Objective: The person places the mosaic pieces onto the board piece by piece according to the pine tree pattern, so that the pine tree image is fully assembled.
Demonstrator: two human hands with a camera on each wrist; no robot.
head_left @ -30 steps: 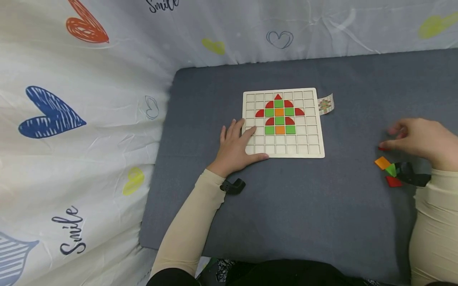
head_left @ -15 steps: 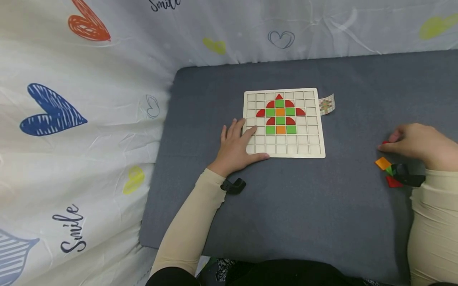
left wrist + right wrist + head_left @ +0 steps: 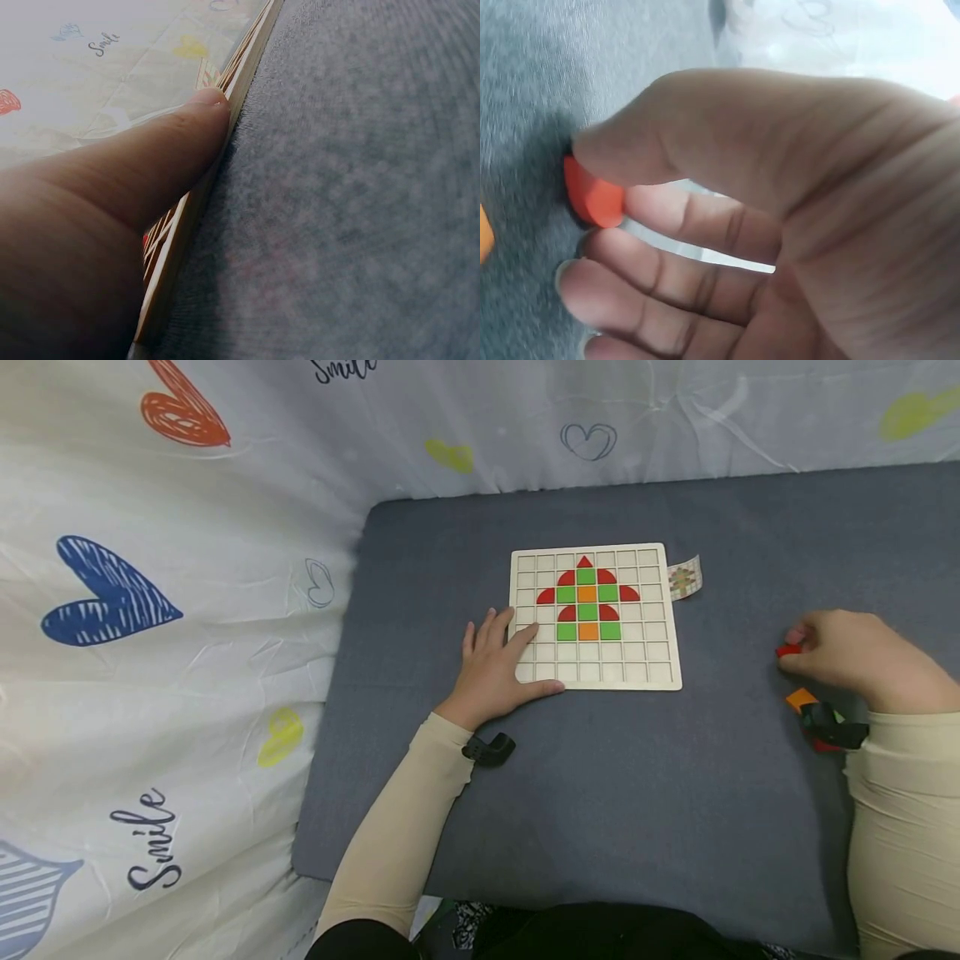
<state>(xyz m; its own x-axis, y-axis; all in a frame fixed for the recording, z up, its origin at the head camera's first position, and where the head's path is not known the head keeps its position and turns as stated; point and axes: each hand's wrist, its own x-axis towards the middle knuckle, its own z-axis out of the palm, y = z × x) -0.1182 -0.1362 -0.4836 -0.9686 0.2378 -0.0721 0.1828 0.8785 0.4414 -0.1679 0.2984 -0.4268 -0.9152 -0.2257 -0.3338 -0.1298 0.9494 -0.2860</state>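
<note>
At the table's right side, my right hand pinches a small red block between thumb and index finger, close over the cloth; the other fingers are bent beside it in the right wrist view. My left hand lies with spread fingers over the left front corner of a pale wooden grid board, its thumb along the front edge. On the board, red, green and orange pieces form a tree-like figure, with a red triangle at the top and an orange square in the bottom row.
Below the right hand lie an orange piece and a red piece, with a green one partly hidden by the black wrist camera. A patterned card sticks out from the board's right edge. A printed curtain borders the grey table.
My right hand has picked at the red block and shifted left with it, its wrist camera now covering more of the loose pieces. The left hand has stayed on the board.
</note>
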